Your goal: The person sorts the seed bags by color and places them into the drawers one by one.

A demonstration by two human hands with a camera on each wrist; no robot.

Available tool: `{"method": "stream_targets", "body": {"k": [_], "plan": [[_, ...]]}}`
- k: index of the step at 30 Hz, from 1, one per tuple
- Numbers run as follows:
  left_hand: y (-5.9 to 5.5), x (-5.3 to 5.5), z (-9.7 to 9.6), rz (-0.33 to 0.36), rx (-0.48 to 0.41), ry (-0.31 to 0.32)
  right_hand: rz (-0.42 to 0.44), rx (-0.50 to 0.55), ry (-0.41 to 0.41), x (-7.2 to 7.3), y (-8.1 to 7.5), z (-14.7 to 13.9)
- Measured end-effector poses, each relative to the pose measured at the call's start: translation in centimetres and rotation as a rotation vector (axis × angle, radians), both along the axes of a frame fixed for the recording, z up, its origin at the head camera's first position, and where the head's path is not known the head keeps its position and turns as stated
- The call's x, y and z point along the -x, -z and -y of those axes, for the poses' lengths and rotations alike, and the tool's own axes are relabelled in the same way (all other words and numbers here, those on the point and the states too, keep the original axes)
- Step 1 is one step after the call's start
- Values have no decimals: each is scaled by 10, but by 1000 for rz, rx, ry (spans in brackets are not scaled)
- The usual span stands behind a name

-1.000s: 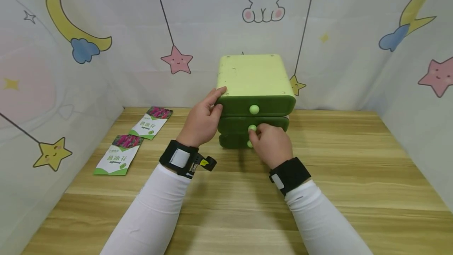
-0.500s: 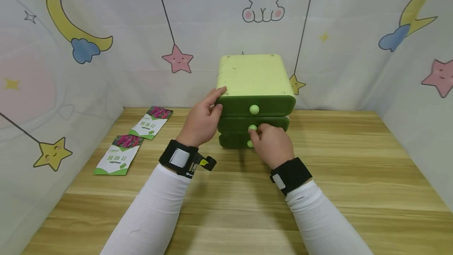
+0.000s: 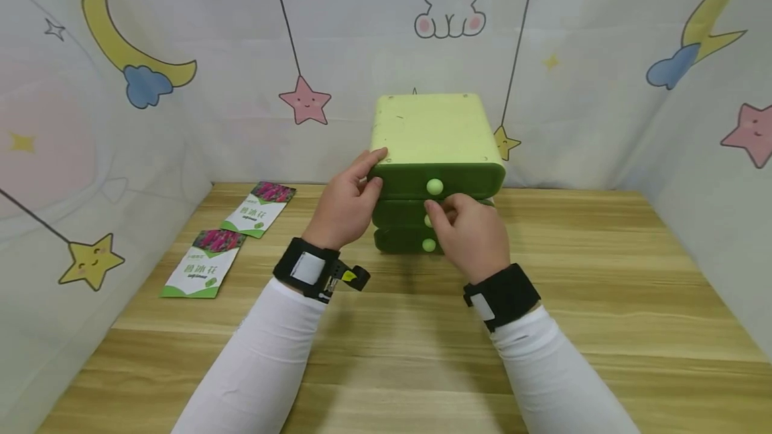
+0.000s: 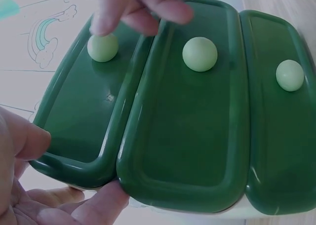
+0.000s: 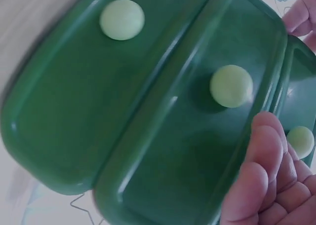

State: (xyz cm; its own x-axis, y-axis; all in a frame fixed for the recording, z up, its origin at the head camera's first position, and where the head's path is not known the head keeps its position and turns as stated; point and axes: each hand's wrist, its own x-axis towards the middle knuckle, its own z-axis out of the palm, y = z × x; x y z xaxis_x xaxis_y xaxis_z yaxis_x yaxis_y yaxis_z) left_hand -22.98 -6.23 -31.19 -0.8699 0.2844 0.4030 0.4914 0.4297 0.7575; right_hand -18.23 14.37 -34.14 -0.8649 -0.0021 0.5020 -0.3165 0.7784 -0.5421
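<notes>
A small cabinet with a pale green top (image 3: 431, 127) and three dark green drawers stands at the back of the table. My left hand (image 3: 342, 209) grips its left side, thumb on the front edge of the top drawer (image 3: 401, 183). My right hand (image 3: 473, 241) is in front of the drawers with its fingers loosely bent. In the left wrist view its fingertips are near the top knob (image 4: 102, 48), while the middle knob (image 4: 200, 54) is free of fingers. Contact with the top knob cannot be made out. The bottom knob (image 3: 429, 245) is also untouched. All drawers look pushed in.
Two seed packets with pink flowers, a nearer packet (image 3: 203, 264) and a farther packet (image 3: 258, 209), lie on the wooden table (image 3: 410, 353) to the left. A white printed curtain (image 3: 362, 12) stands close behind the cabinet and along both sides.
My right hand has let go of the middle knob and risen slightly up and to the right, towards the top drawer. My left hand and the cabinet have stayed in place.
</notes>
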Motion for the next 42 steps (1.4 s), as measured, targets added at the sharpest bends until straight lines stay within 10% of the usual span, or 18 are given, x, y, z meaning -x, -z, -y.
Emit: {"method": "stream_targets", "body": {"k": [42], "plan": [[-3, 7, -2, 4, -72, 40, -96, -21, 41, 19, -22, 5]]}}
